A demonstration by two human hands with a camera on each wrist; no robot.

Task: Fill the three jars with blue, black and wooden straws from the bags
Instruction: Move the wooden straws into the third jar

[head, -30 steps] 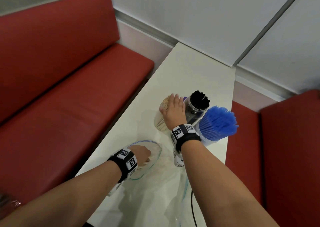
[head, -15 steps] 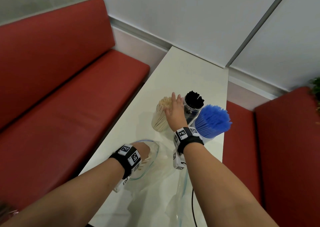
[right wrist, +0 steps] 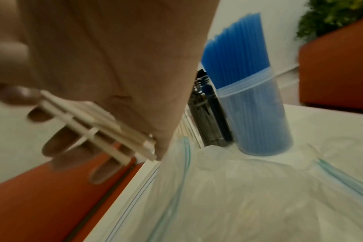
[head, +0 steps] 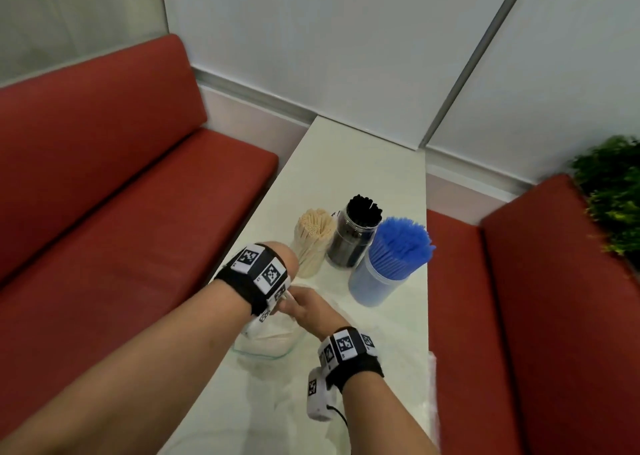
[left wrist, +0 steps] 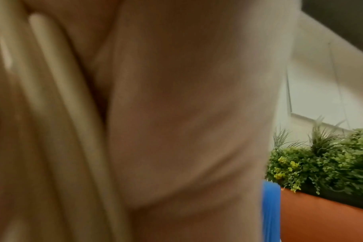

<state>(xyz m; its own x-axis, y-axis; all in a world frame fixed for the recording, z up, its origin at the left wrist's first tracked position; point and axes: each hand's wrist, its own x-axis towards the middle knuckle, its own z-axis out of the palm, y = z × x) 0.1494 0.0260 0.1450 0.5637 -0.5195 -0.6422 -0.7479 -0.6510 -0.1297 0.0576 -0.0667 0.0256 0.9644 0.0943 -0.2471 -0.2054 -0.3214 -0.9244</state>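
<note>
Three jars stand together on the white table (head: 353,163): wooden straws (head: 313,243) on the left, black straws (head: 353,239) in the middle, blue straws (head: 384,274) on the right. My left hand (head: 285,258) is raised just in front of the wooden jar and grips a small bundle of wooden straws (left wrist: 52,114). My right hand (head: 301,310) sits under the left wrist, its fingers curled round the same bundle (right wrist: 97,129). The open clear zip bag (head: 266,345) lies beneath both hands. The blue jar (right wrist: 257,117) rises right behind the bag (right wrist: 238,188).
Red benches flank the narrow table, one on the left (head: 121,194) and one on the right (head: 536,316). A green plant (head: 613,191) sits behind the right bench. White wall panels close off the table's far end. More clear plastic lies on the near end.
My right hand left the top of the wooden straw jar and drew back to the left hand. My left hand rose out of the bag holding wooden straws.
</note>
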